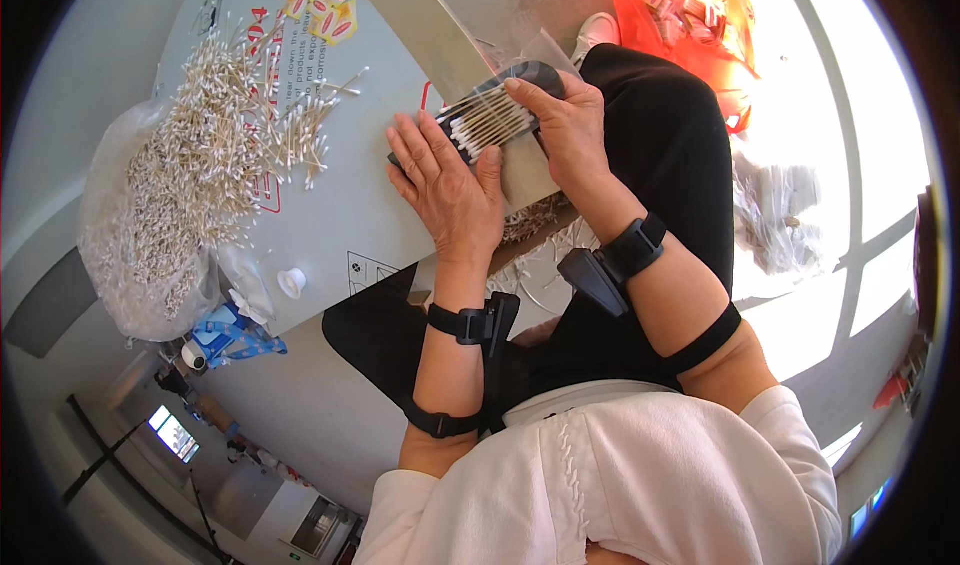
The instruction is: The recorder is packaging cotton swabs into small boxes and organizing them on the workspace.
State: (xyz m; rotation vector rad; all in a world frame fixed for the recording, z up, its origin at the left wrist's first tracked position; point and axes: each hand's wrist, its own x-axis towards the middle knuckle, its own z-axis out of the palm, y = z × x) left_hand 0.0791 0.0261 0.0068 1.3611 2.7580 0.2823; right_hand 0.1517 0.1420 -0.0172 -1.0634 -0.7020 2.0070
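Note:
A flat row of cotton swabs [490,123] lies on a dark tray [538,71] at the table's right edge, with clear plastic bag film [556,53] showing at the tray's far end. My left hand [450,187] rests over the tray's left end, fingers stretched out and the thumb against the swabs. At the other end, my right hand [574,130] is closed on the plastic, its thumb over the swab ends. The palm side of both hands is hidden.
Left on the grey printed table [345,205], a big heap of loose swabs [205,145] spills from a clear bag [110,215]. Yellow packets [325,3] lie at the far edge, a white cap [291,283] nearer. A red bag [690,25] of packets stands on the floor at right.

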